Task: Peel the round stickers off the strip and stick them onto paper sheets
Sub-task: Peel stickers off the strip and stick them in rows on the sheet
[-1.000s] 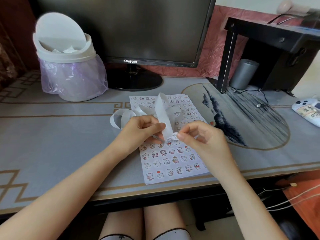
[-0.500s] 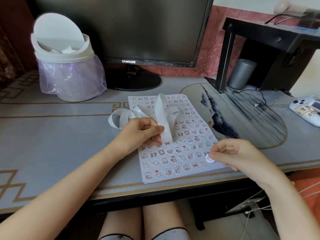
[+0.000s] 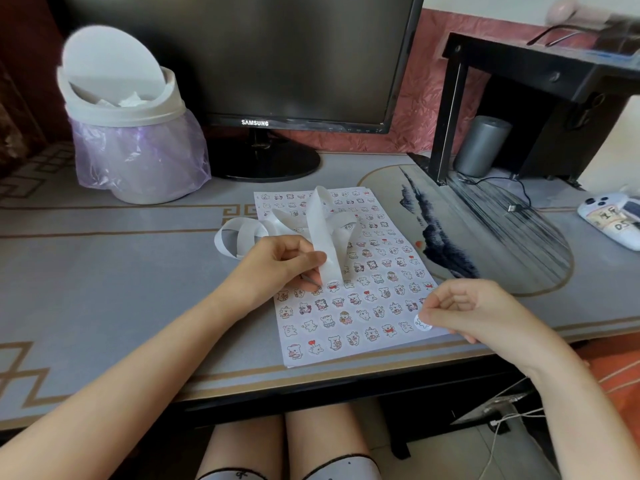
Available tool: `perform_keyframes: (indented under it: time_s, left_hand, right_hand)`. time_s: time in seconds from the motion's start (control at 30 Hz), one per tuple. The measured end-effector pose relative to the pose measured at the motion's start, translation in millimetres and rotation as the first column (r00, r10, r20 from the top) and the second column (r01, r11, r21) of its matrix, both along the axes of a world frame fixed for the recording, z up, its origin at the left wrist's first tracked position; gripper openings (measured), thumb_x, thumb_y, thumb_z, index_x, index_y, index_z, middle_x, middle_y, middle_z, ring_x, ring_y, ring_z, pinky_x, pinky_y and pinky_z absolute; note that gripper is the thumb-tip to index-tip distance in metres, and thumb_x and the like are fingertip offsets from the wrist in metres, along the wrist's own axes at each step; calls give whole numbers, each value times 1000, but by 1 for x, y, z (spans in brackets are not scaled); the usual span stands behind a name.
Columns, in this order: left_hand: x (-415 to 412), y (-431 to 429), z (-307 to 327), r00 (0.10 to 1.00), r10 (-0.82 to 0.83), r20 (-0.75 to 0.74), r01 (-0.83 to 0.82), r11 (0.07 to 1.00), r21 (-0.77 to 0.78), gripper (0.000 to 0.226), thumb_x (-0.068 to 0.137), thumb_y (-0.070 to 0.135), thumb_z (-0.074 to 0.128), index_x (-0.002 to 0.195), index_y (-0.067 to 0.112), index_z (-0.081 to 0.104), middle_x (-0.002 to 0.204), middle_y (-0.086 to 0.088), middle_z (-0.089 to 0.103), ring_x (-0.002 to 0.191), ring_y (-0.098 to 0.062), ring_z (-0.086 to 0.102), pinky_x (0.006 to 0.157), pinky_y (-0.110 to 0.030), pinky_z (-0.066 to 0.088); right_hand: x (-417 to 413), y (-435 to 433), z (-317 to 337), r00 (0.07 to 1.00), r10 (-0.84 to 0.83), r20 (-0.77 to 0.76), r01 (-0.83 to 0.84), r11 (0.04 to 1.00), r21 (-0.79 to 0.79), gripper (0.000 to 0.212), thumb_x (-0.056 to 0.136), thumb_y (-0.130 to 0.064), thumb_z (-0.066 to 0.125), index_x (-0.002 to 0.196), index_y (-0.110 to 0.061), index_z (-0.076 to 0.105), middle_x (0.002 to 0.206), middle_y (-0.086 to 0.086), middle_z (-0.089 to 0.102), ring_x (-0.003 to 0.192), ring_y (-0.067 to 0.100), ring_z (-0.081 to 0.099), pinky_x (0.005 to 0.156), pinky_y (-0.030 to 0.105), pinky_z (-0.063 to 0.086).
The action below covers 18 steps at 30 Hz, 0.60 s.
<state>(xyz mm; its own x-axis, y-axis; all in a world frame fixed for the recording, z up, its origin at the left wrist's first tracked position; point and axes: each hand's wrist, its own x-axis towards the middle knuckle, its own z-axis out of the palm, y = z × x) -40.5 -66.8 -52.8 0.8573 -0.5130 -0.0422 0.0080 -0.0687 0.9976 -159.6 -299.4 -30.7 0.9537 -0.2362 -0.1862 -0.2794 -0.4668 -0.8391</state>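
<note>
A paper sheet (image 3: 349, 332) covered in rows of small cartoon stickers lies on the desk in front of me. A long white backing strip (image 3: 323, 233) loops and curls over its upper half. My left hand (image 3: 280, 265) pinches the strip's lower end, where one round sticker (image 3: 333, 285) still shows; a thin dark point sticks out under the fingers. My right hand (image 3: 464, 311) is at the sheet's lower right corner, fingers curled, its fingertip on a round sticker (image 3: 422, 323) at the sheet's edge.
A white swing-lid bin (image 3: 128, 133) with a purple bag stands at the back left, a black monitor (image 3: 256, 64) behind the sheet. A black shelf (image 3: 540, 84), a grey cylinder (image 3: 481, 145) and a white device (image 3: 613, 220) sit to the right. The desk's front edge runs just below the sheet.
My right hand took a round sticker off the strip and carried it down and right to the sheet's lower right corner. The left hand has kept holding the strip.
</note>
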Motion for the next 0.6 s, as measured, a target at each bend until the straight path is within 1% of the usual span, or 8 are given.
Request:
perform_keyframes:
  time_s: [0.07,0.23,0.37,0.5,0.6]
  left_hand:
    - [0,0,0,1000,-2,-3,2,1000,-2,13,91,8,59,81,1,63,66,-4,71,65,-13,68,69,-23,59]
    - [-1,1,1,1000,-5,2,5,1000,1,12,91,8,59,83,0,63,67,-3,71,66,-13,69,69,-22,59]
    - [-1,1,1,1000,-2,6,2,1000,6,12,91,8,59,82,0,63,66,-3,71,65,-12,68,68,-21,58]
    - [-1,1,0,1000,0,9,0,1000,8,13,91,8,59,80,2,62,65,-3,71,65,-12,68,68,-21,58]
    - [-1,1,1,1000,2,7,-2,1000,15,14,91,8,59,77,4,62,66,-4,71,65,-12,68,67,-20,58]
  right_hand:
    - [0,1,0,1000,3,10,-3,1000,16,9,76,1,73,74,-6,68,65,2,61,47,-2,49,40,7,33]
    - [1,1,-1,1000,3,26,-3,1000,18,8,76,2,73,75,-4,68,66,4,61,45,-4,48,40,6,33]
    - [1,0,-5,999,6,48,-5,1000,-4,9,75,1,75,73,-5,68,57,-5,60,45,-4,48,40,6,33]
    - [2,-1,-13,995,9,96,-4,999,-48,16,72,-1,78,67,-12,68,56,-7,62,51,2,50,49,9,40]
    - [0,-6,-18,993,19,114,-3,991,-135,14,70,-9,81,69,-17,69,57,-8,57,48,0,43,50,10,37]
